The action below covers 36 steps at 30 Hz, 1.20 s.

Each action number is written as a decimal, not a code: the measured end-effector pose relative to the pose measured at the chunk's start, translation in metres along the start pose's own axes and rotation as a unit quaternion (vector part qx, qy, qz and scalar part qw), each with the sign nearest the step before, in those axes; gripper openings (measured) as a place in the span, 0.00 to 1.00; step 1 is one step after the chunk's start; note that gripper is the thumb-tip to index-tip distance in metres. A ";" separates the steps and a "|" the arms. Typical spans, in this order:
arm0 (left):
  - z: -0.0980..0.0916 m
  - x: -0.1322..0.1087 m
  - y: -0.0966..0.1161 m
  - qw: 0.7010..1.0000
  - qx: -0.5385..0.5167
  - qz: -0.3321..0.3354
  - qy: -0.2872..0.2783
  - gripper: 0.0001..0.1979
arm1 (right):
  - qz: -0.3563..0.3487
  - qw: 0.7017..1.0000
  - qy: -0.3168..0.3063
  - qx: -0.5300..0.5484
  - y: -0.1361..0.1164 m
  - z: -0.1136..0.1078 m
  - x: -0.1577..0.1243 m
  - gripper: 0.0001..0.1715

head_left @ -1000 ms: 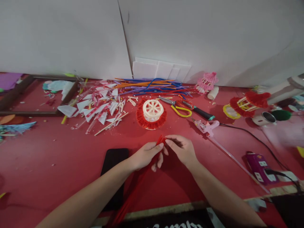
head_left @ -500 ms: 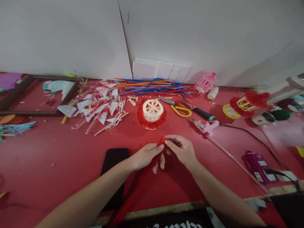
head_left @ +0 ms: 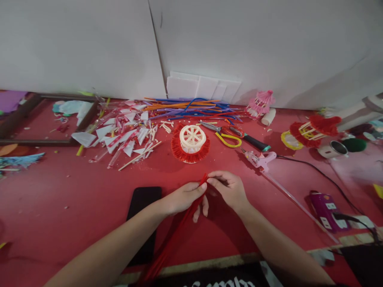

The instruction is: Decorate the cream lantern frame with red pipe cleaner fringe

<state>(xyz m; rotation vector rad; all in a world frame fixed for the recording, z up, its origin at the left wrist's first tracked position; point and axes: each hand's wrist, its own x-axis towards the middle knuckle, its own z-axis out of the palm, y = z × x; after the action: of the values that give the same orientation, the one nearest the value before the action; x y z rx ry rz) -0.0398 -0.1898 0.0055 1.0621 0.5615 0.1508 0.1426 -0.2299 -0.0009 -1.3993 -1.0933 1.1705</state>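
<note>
A bundle of long red strips (head_left: 179,231) runs from the table's front edge up to between my hands. My left hand (head_left: 187,197) is closed around the upper part of the bundle, its thumb on top. Beside the strips' tips, my right hand (head_left: 229,189) has thumb and forefinger pinched together; whatever they hold is too small to make out. Just beyond both hands stands a cream wheel-shaped piece (head_left: 193,137) on a round base with a red pleated rim (head_left: 176,149).
Behind lie white and red scraps (head_left: 119,131), coloured sticks (head_left: 191,107) and yellow-handled scissors (head_left: 229,140). A pink glue gun (head_left: 260,159) and purple power strip (head_left: 327,209) are right. A black phone (head_left: 145,203) lies under my left forearm.
Both hands stay in nearly the same place. The strips' tips sit slightly closer together in my left hand, whose lower fingers have shifted a little.
</note>
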 end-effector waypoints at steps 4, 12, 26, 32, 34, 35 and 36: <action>0.001 -0.002 0.002 0.999 0.022 -0.014 -0.022 0.36 | 0.000 1.000 -0.014 0.007 0.000 0.001 -0.001 0.15; 0.002 0.001 -0.002 0.998 0.003 0.005 0.057 0.33 | 0.007 1.000 0.015 0.009 -0.002 0.002 0.002 0.13; 0.003 -0.003 0.002 0.999 0.007 -0.032 0.016 0.33 | -0.001 1.000 0.013 -0.016 -0.001 -0.002 0.001 0.19; 0.001 -0.002 0.001 0.999 0.022 -0.040 0.000 0.36 | -0.020 0.999 -0.009 -0.032 -0.003 -0.002 -0.001 0.12; 0.000 -0.002 0.000 0.999 0.026 -0.043 -0.006 0.38 | -0.027 0.999 -0.013 -0.037 -0.005 -0.002 -0.001 0.11; 0.000 -0.002 0.000 0.999 0.028 -0.045 -0.009 0.38 | -0.031 0.999 -0.015 -0.039 -0.006 -0.002 -0.001 0.10; 0.000 -0.002 0.000 0.998 0.029 -0.048 -0.011 0.39 | -0.034 0.998 -0.016 -0.041 -0.007 -0.002 -0.002 0.10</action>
<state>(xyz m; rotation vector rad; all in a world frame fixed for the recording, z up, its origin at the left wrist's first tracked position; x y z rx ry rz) -0.0419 -0.1908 0.0062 1.0896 0.5990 0.0392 0.1442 -0.2308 0.0061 -1.3979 -1.2144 1.1139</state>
